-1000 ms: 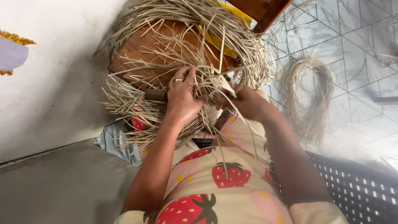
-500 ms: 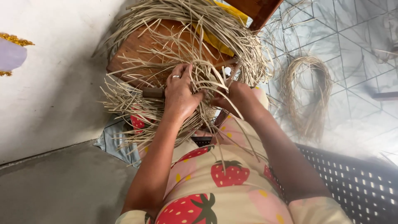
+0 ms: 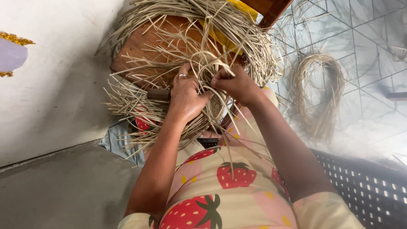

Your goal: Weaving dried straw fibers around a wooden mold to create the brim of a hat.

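A half-woven piece of pale straw strips (image 3: 178, 55) lies over a brown wooden stool (image 3: 140, 46) in front of me, its loose ends fanning out all round. My left hand (image 3: 185, 95), a ring on one finger, presses on the woven middle and pinches several strips. Just to its right, my right hand (image 3: 233, 84) grips a looped straw strip (image 3: 210, 59) that arches up between both hands. My lap in strawberry-print cloth (image 3: 220, 191) fills the bottom of the view.
A coiled bundle of straw (image 3: 318, 91) lies on the tiled floor (image 3: 364, 46) at the right. A dark perforated crate (image 3: 373, 191) stands at the lower right. A white wall (image 3: 51, 85) runs along the left, grey floor (image 3: 59, 191) below it. Yellow cloth (image 3: 241, 8) shows behind the weave.
Both hands have shifted slightly upward on the weave, and the right hand has pulled a strip up into a loop between them.
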